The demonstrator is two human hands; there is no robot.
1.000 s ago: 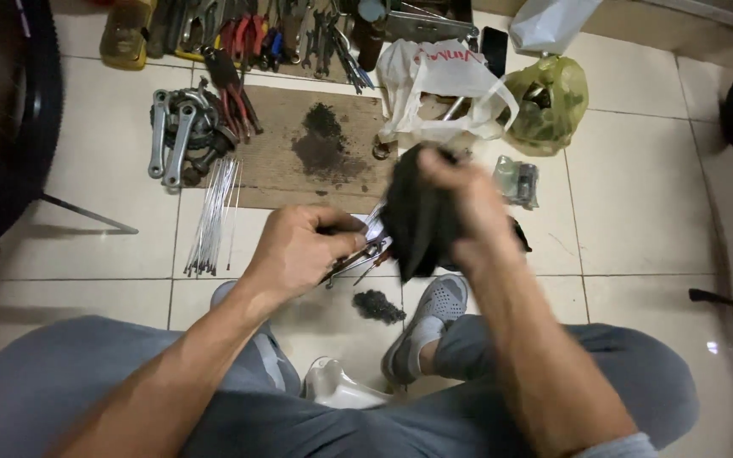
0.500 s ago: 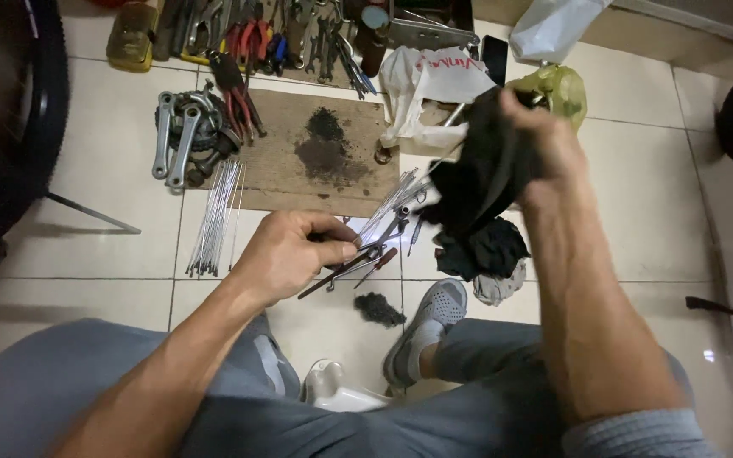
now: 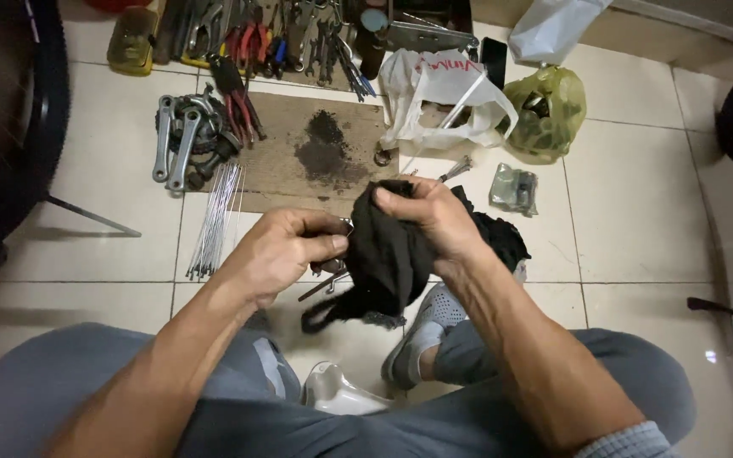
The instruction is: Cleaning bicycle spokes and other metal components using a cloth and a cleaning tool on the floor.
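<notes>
The right hand (image 3: 434,222) is clenched around a black rag (image 3: 388,259), bunching it over the ends of a bundle of thin metal spokes (image 3: 326,273). The left hand (image 3: 286,250) grips those spokes firmly just beside the rag, thumb and fingers closed, apparently to steady them while the cloth wraps them. Rag and spokes sit in the air directly in front of the brown board (image 3: 299,157), above the person's grey shoe (image 3: 422,331).

A second bundle of loose spokes (image 3: 214,220) lies on the tiles at the board's left edge, near the crank arms (image 3: 176,140). A white plastic bag (image 3: 439,93) and a yellow-green bag (image 3: 549,110) lie to the board's right.

Against half a second ago, the right hand has dropped from a raised position and the rag now covers the spoke ends.
</notes>
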